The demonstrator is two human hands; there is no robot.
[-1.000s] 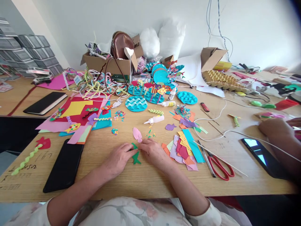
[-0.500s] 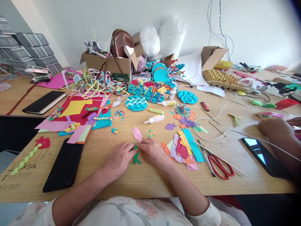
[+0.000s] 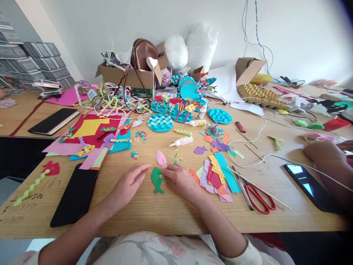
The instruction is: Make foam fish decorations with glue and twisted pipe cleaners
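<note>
A green paper fish (image 3: 157, 179) lies flat on the table between my hands, tail towards me. A small yellowish piece (image 3: 160, 176) shows at its right edge. My left hand (image 3: 131, 186) is open just left of the fish, fingers stretched out and apart from it. My right hand (image 3: 180, 180) rests at the fish's right side, fingers curled together and tips down; what they pinch, if anything, is hidden. A pink paper fish shape (image 3: 161, 159) lies just beyond my right fingertips. Small green and yellow paper bits (image 3: 177, 158) are scattered nearby.
A glue bottle (image 3: 181, 141) lies beyond the paper fish. To the right are paper scraps (image 3: 212, 175), red-handled scissors (image 3: 259, 197) and a pen (image 3: 244, 191). A black phone (image 3: 74, 197) lies left. Another person's arm (image 3: 325, 162) rests at the far right.
My left hand has let go of the green fish and drawn back to the left, its fingers straightening. The fish is now more exposed; my right hand stays beside it.
</note>
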